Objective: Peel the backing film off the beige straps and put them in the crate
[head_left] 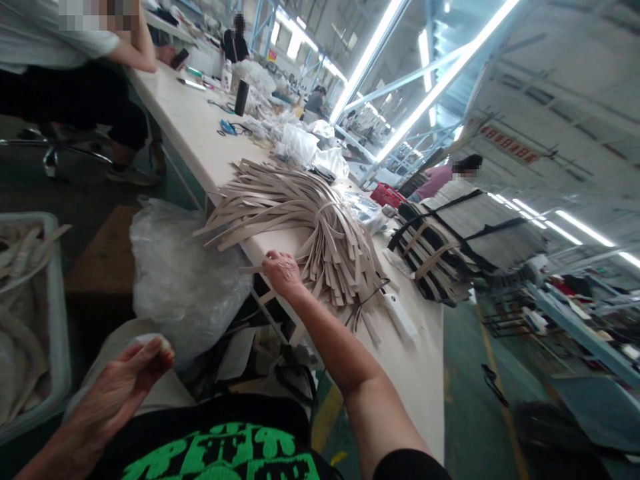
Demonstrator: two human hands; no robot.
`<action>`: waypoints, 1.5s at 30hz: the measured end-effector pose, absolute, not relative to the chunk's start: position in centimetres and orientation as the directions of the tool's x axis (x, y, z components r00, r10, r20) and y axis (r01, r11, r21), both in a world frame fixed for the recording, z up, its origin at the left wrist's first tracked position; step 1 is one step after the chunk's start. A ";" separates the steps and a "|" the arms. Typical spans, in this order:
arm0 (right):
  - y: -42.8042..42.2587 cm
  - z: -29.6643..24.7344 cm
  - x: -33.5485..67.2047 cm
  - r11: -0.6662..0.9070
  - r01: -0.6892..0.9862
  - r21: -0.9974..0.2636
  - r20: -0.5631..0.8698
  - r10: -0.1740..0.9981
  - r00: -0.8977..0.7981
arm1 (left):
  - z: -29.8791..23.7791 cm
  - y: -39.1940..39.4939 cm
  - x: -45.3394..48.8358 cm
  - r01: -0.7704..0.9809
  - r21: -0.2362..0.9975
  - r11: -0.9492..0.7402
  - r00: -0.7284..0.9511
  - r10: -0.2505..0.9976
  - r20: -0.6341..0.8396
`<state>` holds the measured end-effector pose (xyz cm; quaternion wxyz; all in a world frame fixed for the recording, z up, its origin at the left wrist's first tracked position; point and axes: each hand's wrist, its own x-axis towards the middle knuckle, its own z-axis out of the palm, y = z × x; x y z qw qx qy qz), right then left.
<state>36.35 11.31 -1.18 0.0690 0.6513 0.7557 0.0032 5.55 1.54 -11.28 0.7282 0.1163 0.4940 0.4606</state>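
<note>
My right hand [281, 272] is closed at the table's near edge, with the end of a beige strap [251, 270] sticking out to its left. Just beyond it, a large bundle of beige straps [320, 220] lies fanned out across the table [423, 373]. Over my lap, my left hand [133, 373] has its fingers pinched together. Something whitish shows at those fingertips, but I cannot make out what it is.
Clear plastic bags [185, 287] hang beside the table. A white bin [60, 320] of straps stands left. On the table are scissors [230, 127], a white device [400, 317] and a stack of fabric pieces [470, 233]. A seated person [85, 47] leans on the far end.
</note>
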 end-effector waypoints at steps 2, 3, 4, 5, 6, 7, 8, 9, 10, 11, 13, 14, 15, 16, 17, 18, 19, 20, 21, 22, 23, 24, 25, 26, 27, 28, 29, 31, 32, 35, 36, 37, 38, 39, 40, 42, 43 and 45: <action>11.6 -1.0 36.5 0.149 0.984 0.099 -0.090 0.986 -0.140 | -10.1 1.9 5.4 -0.581 0.621 0.526 0.025 0.774 -0.632; 11.5 -0.8 36.5 0.149 0.984 0.094 -0.090 0.986 -0.141 | -9.3 2.1 5.3 -0.592 0.620 0.516 -0.008 0.765 -0.644; 11.4 -0.5 36.4 0.151 0.985 0.086 -0.093 0.985 -0.143 | -8.4 2.2 5.1 -0.604 0.616 0.506 -0.037 0.754 -0.656; 11.1 -0.2 36.3 0.152 0.986 0.074 -0.101 0.984 -0.145 | -7.6 2.3 5.1 -0.618 0.611 0.495 -0.062 0.744 -0.665; 10.7 0.1 36.2 0.152 0.986 0.062 -0.105 0.984 -0.145 | -6.9 2.3 5.0 -0.634 0.607 0.479 -0.081 0.739 -0.669; 10.2 0.3 36.1 0.158 0.986 0.048 -0.109 0.982 -0.152 | -6.3 2.4 5.1 -0.654 0.594 0.468 -0.090 0.731 -0.676; 9.7 0.6 36.0 0.161 0.986 0.036 -0.106 0.982 -0.157 | -6.0 2.4 5.1 -0.678 0.580 0.451 -0.096 0.728 -0.678; 9.2 0.8 35.9 0.167 0.986 0.029 -0.065 0.984 -0.164 | -5.9 2.5 5.3 -0.698 0.566 0.439 -0.097 0.725 -0.682; 8.6 1.0 35.9 0.190 0.982 0.012 -0.018 0.982 -0.190 | -6.1 2.5 5.4 -0.714 0.551 0.433 -0.083 0.728 -0.680; 8.0 1.3 35.8 0.225 0.974 -0.014 0.034 0.974 -0.224 | -6.3 2.6 5.5 -0.726 0.541 0.425 -0.072 0.735 -0.674; 6.7 2.1 35.8 0.323 0.942 -0.095 0.143 0.940 -0.309 | -7.1 2.6 5.8 -0.737 0.527 0.424 -0.041 0.750 -0.660; 6.2 2.7 35.9 0.370 0.918 -0.142 0.198 0.920 -0.339 | -7.4 2.6 6.0 -0.738 0.522 0.427 -0.025 0.756 -0.654; 5.7 3.5 36.2 0.403 0.894 -0.195 0.252 0.902 -0.351 | -7.7 2.5 6.1 -0.736 0.519 0.434 -0.009 0.761 -0.649; 5.3 4.3 36.5 0.410 0.875 -0.255 0.314 0.892 -0.326 | -7.9 2.5 6.3 -0.734 0.517 0.441 0.007 0.766 -0.643; 5.0 5.2 36.8 0.394 0.862 -0.321 0.380 0.887 -0.263 | -8.1 2.4 6.4 -0.731 0.517 0.446 0.021 0.771 -0.636; 4.9 6.0 37.1 0.358 0.852 -0.382 0.442 0.880 -0.172 | -8.3 2.4 6.5 -0.728 0.517 0.450 0.033 0.777 -0.629; 4.7 6.8 37.3 0.315 0.845 -0.432 0.493 0.867 -0.071 | -8.4 2.3 6.5 -0.725 0.520 0.452 0.044 0.783 -0.620; 4.5 7.4 37.2 0.280 0.841 -0.462 0.528 0.849 0.008 | -8.6 2.3 6.6 -0.723 0.522 0.453 0.054 0.790 -0.611; 4.1 7.8 36.8 0.266 0.838 -0.476 0.544 0.838 0.043 | -8.7 2.3 6.6 -0.722 0.523 0.452 0.063 0.797 -0.601; 3.5 8.0 36.0 0.287 0.829 -0.479 0.527 0.850 0.011 | -8.8 2.2 6.6 -0.722 0.522 0.453 0.072 0.801 -0.595; 2.6 7.9 34.9 0.339 0.807 -0.483 0.479 0.874 -0.081 | -8.9 2.2 6.6 -0.724 0.521 0.453 0.079 0.804 -0.589; 1.5 7.7 33.5 0.408 0.753 -0.516 0.399 0.893 -0.211 | -8.9 2.2 6.6 -0.726 0.519 0.451 0.084 0.807 -0.584; 0.4 7.4 32.0 0.487 0.645 -0.589 0.271 0.871 -0.410 | -8.9 2.2 6.6 -0.730 0.516 0.448 0.088 0.811 -0.579; -0.7 6.9 30.5 0.520 0.537 -0.664 0.180 0.809 -0.560 | -8.9 2.1 6.6 -0.734 0.513 0.444 0.092 0.814 -0.574; -1.6 6.3 29.1 0.515 0.461 -0.722 0.112 0.745 -0.657 | -8.9 2.1 6.6 -0.741 0.511 0.437 0.090 0.818 -0.569; -2.1 5.7 28.0 0.472 0.453 -0.756 0.038 0.723 -0.690 | -8.8 2.0 6.6 -0.747 0.509 0.428 0.087 0.821 -0.564; -2.2 5.0 27.2 0.410 0.506 -0.759 -0.012 0.768 -0.640 | -8.8 2.0 6.6 -0.754 0.506 0.419 0.083 0.824 -0.560; -1.5 3.6 26.5 0.287 0.623 -0.727 -0.086 0.862 -0.499 | -8.7 1.8 6.5 -0.764 0.499 0.409 0.077 0.825 -0.559; -0.8 2.9 26.4 0.237 0.668 -0.706 -0.102 0.899 -0.426 | -8.6 1.8 6.5 -0.768 0.493 0.409 0.079 0.824 -0.561; 1.1 1.2 26.6 0.167 0.714 -0.680 -0.123 0.934 -0.336 | -8.5 1.4 6.4 -0.773 0.482 0.412 0.097 0.828 -0.552; 1.5 0.8 26.5 0.156 0.718 -0.678 -0.124 0.939 -0.321 | -8.5 1.3 6.4 -0.774 0.481 0.411 0.104 0.833 -0.544; 1.7 0.4 26.4 0.149 0.719 -0.679 -0.126 0.941 -0.313 | -8.4 1.1 6.4 -0.774 0.483 0.409 0.110 0.839 -0.534; 1.8 0.2 26.3 0.144 0.719 -0.680 -0.130 0.942 -0.311 | -8.4 1.0 6.4 -0.773 0.486 0.407 0.114 0.844 -0.525; 1.8 0.0 26.1 0.140 0.719 -0.681 -0.134 0.941 -0.310 | -8.4 0.9 6.5 -0.772 0.489 0.405 0.115 0.846 -0.521; 1.7 -0.2 25.9 0.138 0.720 -0.680 -0.138 0.940 -0.311 | -8.3 0.8 6.5 -0.771 0.490 0.406 0.115 0.846 -0.520; 1.6 -0.5 25.6 0.136 0.722 -0.678 -0.154 0.935 -0.320 | -8.3 0.7 6.6 -0.768 0.495 0.405 0.110 0.846 -0.522; 1.6 -0.6 25.5 0.134 0.725 -0.676 -0.165 0.931 -0.326 | -8.3 0.6 6.6 -0.767 0.498 0.405 0.109 0.847 -0.520; 1.5 -0.9 25.3 0.131 0.733 -0.667 -0.183 0.925 -0.332 | -8.2 0.5 6.6 -0.765 0.501 0.405 0.119 0.853 -0.509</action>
